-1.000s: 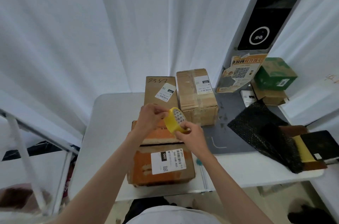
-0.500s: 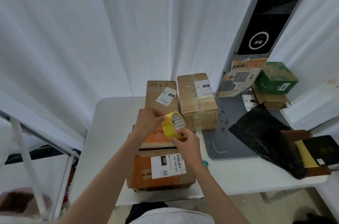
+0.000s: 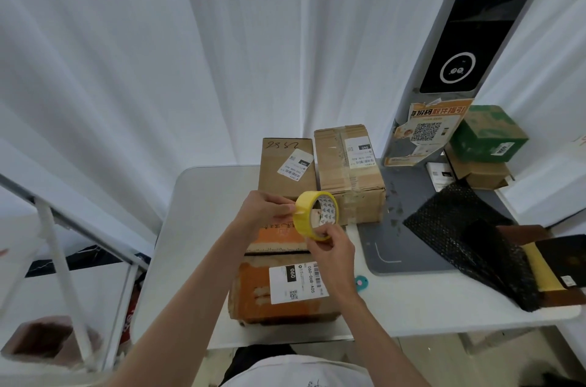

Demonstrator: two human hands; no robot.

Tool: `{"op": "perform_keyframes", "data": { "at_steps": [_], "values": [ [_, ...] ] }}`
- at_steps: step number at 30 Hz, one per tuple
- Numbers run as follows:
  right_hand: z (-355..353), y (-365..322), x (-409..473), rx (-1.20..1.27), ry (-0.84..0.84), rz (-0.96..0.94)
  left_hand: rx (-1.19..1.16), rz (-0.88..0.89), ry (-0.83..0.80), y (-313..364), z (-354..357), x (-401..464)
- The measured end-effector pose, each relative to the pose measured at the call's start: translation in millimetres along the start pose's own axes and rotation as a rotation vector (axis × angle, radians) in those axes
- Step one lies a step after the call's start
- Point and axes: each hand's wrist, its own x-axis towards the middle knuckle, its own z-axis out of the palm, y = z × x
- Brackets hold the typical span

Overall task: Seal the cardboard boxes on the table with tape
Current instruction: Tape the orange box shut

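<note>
I hold the yellow tape roll (image 3: pixel 316 216) at frame centre: my right hand (image 3: pixel 329 248) grips it from below, my left hand (image 3: pixel 264 212) pinches its edge. Below it the orange box (image 3: pixel 279 291) has no yellow tape yet, I judge; two brown boxes (image 3: pixel 320 171) wait behind.

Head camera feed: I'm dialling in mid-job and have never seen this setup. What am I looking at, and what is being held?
There is no machine here. One wide-angle camera sits on a person's head, looking forward and down at two bare hands. The left hand pinches the edge of a yellow roll of tape, while the right hand grips it from below. Under them, on the white table, lies an orange cardboard box with a white label. Behind it stand two plain brown cardboard boxes. To the right lies black bubble wrap.
</note>
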Motion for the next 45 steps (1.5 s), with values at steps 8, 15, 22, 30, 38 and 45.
{"op": "perform_keyframes", "data": {
  "at_steps": [8,15,22,30,38,45],
  "values": [
    [3.2,1.4,-6.2,-0.013,-0.007,-0.028,-0.056,-0.136,-0.109,-2.2,-12.8,0.1],
    [2.7,1.0,-8.5,-0.064,-0.011,-0.028,-0.018,-0.136,-0.175,-4.2,-15.0,-3.8],
    [3.9,4.5,-6.4,-0.125,-0.007,0.026,-0.010,0.152,-0.037,-10.6,-0.1,-7.8],
    [8.0,1.8,-0.2,-0.118,-0.018,0.058,0.081,0.405,0.112,-24.2,15.3,-2.1],
    [6.5,8.1,-1.1,-0.153,0.007,0.063,0.359,0.233,0.084,-16.1,12.2,4.5],
    [7.9,9.3,2.8,-0.151,0.002,0.037,0.246,0.193,0.109,-6.4,12.1,4.7]
  ]
}}
